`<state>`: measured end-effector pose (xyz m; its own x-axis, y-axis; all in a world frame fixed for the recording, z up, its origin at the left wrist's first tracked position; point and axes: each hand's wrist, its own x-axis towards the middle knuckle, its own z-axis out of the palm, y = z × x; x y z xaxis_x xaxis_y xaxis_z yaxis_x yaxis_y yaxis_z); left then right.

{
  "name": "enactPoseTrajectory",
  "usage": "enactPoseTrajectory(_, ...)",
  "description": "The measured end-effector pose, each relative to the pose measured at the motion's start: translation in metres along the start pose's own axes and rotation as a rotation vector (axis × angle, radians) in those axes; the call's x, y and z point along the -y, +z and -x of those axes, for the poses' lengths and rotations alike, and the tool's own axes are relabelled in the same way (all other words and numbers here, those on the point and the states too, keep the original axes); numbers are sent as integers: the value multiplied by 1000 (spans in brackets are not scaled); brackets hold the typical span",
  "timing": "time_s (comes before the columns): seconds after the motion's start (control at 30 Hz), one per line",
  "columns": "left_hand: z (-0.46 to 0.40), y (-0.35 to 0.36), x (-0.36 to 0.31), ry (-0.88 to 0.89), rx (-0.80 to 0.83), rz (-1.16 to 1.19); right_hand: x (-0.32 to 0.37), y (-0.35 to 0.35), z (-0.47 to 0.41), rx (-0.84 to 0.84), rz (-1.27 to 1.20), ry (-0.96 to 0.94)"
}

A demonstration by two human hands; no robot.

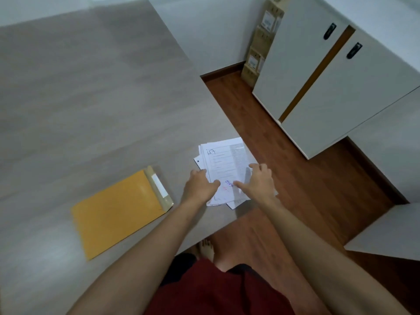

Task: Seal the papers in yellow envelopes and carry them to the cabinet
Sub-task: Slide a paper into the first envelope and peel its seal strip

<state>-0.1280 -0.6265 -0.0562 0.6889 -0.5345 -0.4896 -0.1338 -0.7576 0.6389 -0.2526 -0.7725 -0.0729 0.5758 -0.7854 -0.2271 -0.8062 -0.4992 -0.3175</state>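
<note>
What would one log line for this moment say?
step: gathering papers | left hand, right hand: on stack | yellow envelope: flat, untouched

Envelope point(120, 212) lies left of papers point(225, 169) on table point(91, 98); cabinet point(329, 87) right

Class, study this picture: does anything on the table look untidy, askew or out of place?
Yes. The papers under the left hand and right hand are fanned unevenly, with sheet corners sticking out, and they lie at the table edge. The yellow envelope lies flat, flap open.
</note>
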Motion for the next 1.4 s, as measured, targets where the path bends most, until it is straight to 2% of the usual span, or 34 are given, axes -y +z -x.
enactPoseTrajectory(0.1,-5,12,-4,-67,-2,2,-7,11,0,12,81,-27)
enactPoseTrajectory(0.53,-17,15,-16,-218,-96,183,-10,16,3,-22,52,-65)
enactPoseTrajectory(0.67,-15,25,-23,-118,-58,143,-9,14,6,-28,54,-76)
enactPoseTrajectory(0.8,-3,33,-27,49,-164,-222,-10,12,7,-34,46,-89)
enactPoseTrajectory(0.87,2,36,-26,86,-174,-292,-10,12,7,-30,42,-84)
enactPoseTrajectory(1.0,4,38,-26,53,-111,-317,-9,11,7,-26,36,-81)
enactPoseTrajectory(1.27,-1,33,-28,58,-187,-304,-9,12,8,-40,56,-86)
enactPoseTrajectory(1.4,-2,29,-26,69,-267,-212,-9,12,8,-38,63,-86)
